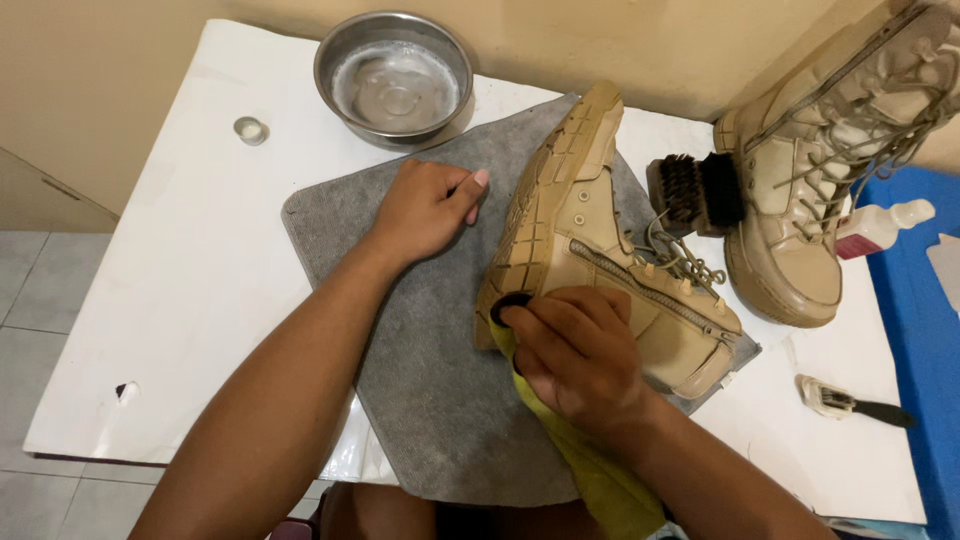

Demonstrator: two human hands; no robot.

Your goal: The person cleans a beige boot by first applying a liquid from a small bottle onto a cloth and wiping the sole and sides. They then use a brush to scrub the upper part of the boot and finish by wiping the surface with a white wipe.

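— Where are your hands?

— My right hand point(578, 352) is on the tan lace-up boot point(600, 260), which lies on its side on the grey mat point(420, 400), sole turned toward my left. Fingers curled together, pinching a yellow cloth point(600, 480) against the heel edge of the sole. The cloth trails back under my wrist toward me. A small dark patch shows at my fingertips; I cannot tell what it is.

— And the left?

— My left hand point(425, 208) rests on the mat just beside the boot's toe end, fingers folded loosely under, thumb out. It holds nothing that I can see. It is near the sole, but contact is unclear.

— What's around?

— Steel bowl point(392, 75) with cloudy water at the far edge of the white table point(180, 280), touching the mat's corner. A small round cap point(250, 130) to its left. Second tan boot point(830, 180) upright at the far right, laces loose. A dark-bristled brush point(695, 190) between the two boots, up against the upright one. A small white bottle with a pink label point(880, 228) lies behind that boot. A small brush with a black handle point(850, 402) sits on the table near my right forearm, well apart from the boot. Blue surface point(925, 330) beyond the table's right edge.
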